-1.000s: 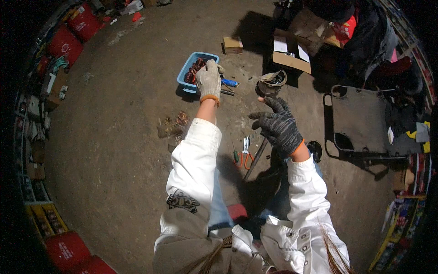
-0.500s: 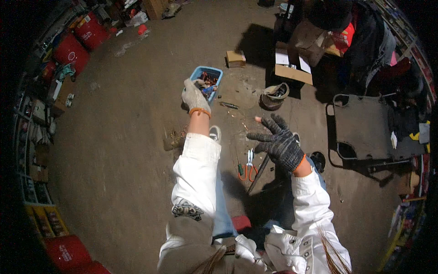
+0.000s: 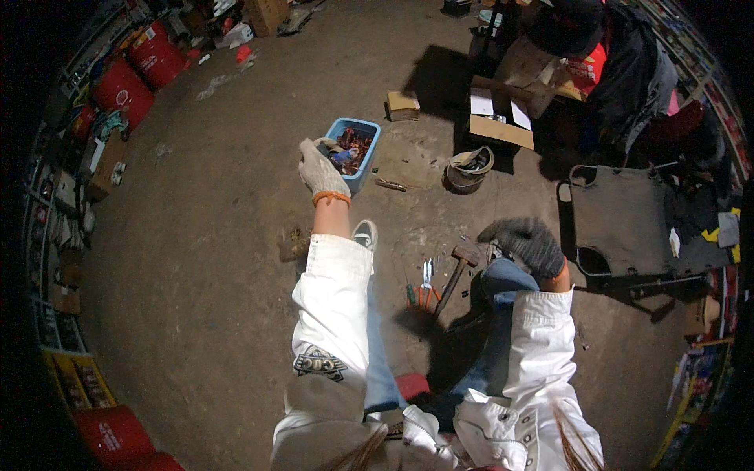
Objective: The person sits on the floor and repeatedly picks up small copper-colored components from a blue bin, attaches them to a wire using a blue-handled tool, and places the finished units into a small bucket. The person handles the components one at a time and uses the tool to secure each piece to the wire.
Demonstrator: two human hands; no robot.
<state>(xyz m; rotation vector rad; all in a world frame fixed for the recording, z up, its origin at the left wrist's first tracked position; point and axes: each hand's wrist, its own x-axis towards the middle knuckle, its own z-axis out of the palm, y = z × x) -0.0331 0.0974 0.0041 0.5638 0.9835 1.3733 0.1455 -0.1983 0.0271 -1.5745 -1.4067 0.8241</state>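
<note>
A light-gloved left hand (image 3: pixel 320 167) is at the left side of a blue plastic bin (image 3: pixel 355 185), its fingers curled over the rim around something dark and blue that I cannot make out. Coppery metal pieces (image 3: pixel 357 143) fill much of the bin. My right hand (image 3: pixel 525 242), in a dark grey glove, is just above my right knee, smeared by motion with its fingers hidden. Left of that knee a hammer (image 3: pixel 449 289) lies on the floor. Beside it are orange-handled cutters (image 3: pixel 427 284) and a green-handled screwdriver (image 3: pixel 411 296).
A dark bucket (image 3: pixel 465 184) stands right of the bin, with a slim tool (image 3: pixel 390 185) between them. Farther back are a small carton (image 3: pixel 403 107) and an open cardboard box (image 3: pixel 503 132). A folding chair (image 3: pixel 620 220) is at right; red drums (image 3: pixel 123 93) stand far left.
My right hand has drawn back and right toward the knee, from spread fingers to a blurred, bent shape, uncovering the hammer's head. The left hand has shifted slightly left at the bin.
</note>
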